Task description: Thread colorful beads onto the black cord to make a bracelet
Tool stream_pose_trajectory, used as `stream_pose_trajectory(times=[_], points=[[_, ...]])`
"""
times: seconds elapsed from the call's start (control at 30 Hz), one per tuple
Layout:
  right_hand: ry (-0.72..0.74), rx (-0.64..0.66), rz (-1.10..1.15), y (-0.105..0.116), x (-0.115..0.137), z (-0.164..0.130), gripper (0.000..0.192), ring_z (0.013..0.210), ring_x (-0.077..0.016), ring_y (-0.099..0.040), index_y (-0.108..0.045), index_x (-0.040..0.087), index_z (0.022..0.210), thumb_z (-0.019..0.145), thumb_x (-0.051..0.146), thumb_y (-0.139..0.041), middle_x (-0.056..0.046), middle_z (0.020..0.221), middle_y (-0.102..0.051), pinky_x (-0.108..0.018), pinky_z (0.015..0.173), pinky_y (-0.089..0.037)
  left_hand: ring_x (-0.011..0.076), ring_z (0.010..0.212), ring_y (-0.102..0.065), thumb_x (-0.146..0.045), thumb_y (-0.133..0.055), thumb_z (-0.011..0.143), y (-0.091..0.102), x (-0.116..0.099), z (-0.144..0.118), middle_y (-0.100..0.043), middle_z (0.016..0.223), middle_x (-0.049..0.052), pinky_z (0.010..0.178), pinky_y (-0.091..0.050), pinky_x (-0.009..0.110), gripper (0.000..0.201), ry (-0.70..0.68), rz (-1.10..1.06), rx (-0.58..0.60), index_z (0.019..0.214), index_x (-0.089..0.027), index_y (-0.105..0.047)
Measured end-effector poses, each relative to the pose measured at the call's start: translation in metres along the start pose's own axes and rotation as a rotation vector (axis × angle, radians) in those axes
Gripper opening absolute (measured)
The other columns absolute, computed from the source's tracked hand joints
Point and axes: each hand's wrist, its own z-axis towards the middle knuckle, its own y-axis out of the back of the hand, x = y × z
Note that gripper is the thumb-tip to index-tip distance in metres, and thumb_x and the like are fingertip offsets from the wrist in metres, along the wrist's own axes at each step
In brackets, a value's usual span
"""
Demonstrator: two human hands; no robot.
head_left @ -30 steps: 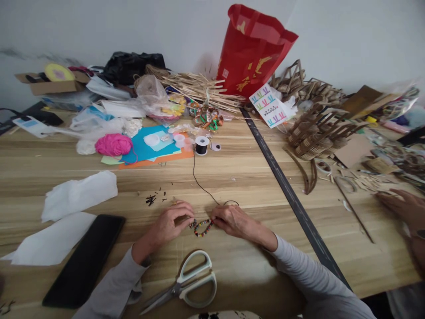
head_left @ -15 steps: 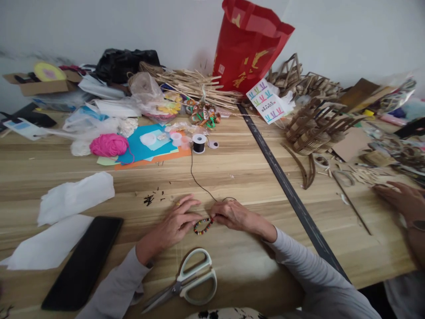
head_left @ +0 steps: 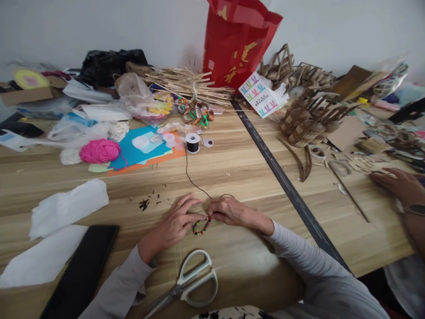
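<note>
We have both hands low over the wood-grain tabletop [head_left: 252,173], a little apart, with the small loop of multicoloured round beads [head_left: 201,227] lying between them. Our right hand [head_left: 229,211] pinches the loop's upper right end between its fingertips. Our left hand [head_left: 174,221] has its fingers spread, one reaching to the loop's upper left; we cannot tell whether it presses on the beads.

A thin black cord [head_left: 187,171] runs from the white spool wound with black cord [head_left: 192,143] down to our right hand, and a short curve of dark cord shows just above that hand. Near our left hand, on its far side, we see a scatter of short black clippings [head_left: 144,204].

On our side of the loop lie the scissors with off-white handles [head_left: 199,288], their blades pointing to the lower left. Farther left are a flat black rectangular object [head_left: 79,274] and two crumpled white sheets [head_left: 71,206]. At the far right, another person's hand [head_left: 398,184] rests on the tabletop, well apart from ours.
</note>
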Motion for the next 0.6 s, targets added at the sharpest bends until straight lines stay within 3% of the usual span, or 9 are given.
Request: stream_pose_trajectory(times=[0.6], points=[[-0.017,-0.059,0.070,-0.0057,-0.0046,0.0001,0.009,0.084,-0.0144,-0.059,-0.062,0.019,0.089,0.090,0.017,-0.053,-0.004,0.088,-0.063,-0.022,0.072,-0.037,0.0272,0.135,-0.028,0.001,-0.044,0.084,0.0018,0.0010,-0.0019,-0.047,0.138,0.007,0.110,-0.032,0.051,0.045,0.038,-0.107,-0.010,0.108,-0.026,-0.070]])
